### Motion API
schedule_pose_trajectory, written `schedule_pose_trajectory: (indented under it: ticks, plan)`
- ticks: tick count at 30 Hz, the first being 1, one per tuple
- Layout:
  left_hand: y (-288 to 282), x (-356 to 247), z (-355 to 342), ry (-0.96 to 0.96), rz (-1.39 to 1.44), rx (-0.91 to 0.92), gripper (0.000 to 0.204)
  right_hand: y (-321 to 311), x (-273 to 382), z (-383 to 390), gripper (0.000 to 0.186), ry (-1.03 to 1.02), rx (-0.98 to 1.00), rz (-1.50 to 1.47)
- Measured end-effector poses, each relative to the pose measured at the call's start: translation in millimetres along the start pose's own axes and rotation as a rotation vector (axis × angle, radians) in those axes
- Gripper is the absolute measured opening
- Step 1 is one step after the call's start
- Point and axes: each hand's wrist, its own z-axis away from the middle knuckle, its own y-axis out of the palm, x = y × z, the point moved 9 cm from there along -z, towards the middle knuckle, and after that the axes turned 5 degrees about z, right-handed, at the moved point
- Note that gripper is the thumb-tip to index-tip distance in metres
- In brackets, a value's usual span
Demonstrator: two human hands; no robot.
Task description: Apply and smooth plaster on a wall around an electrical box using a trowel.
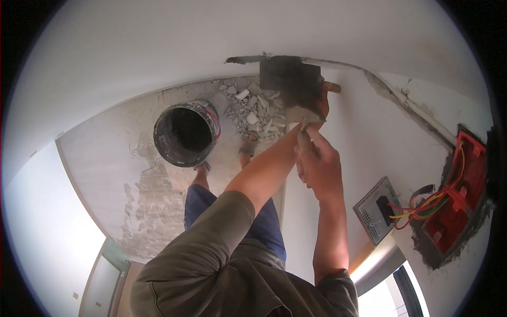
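My left arm reaches across to the far right, and my left hand (325, 101) is closed round the wooden handle of a flat rectangular trowel (275, 74). Dark wet mortar (302, 98) covers part of that plate. The trowel is at the wall, by a rough dark groove (243, 59); whether it touches the wall I cannot tell. My right hand (325, 164) grips the handle of a smaller trowel (302, 115), whose pale blade lies against the mortar-loaded side, near my left wrist. The fingers of my left hand are partly hidden.
A mortar-stained bucket (165, 150) stands on the floor in front of my feet. Broken rubble (256, 111) lies along the wall. At right, a red electrical box (449, 222) is set in the wall, with loose wires (433, 203) running to a hanging panel (374, 211). A filled channel (412, 105) crosses the wall.
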Motion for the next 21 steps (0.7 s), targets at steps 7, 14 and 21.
schedule_pose_trajectory:
  ticks: [7,14,21]
  plan:
    - [-8,50,2,-0.053,0.285,-0.038,0.024,3,41,-5,0.023,-0.009,0.066,-0.026]
    - [-6,41,7,-0.215,0.225,0.006,0.021,15,69,-7,0.030,-0.288,-0.049,0.327]
    - [-11,12,2,-0.241,-0.006,0.042,0.023,9,82,4,0.034,-0.325,-0.145,0.257]
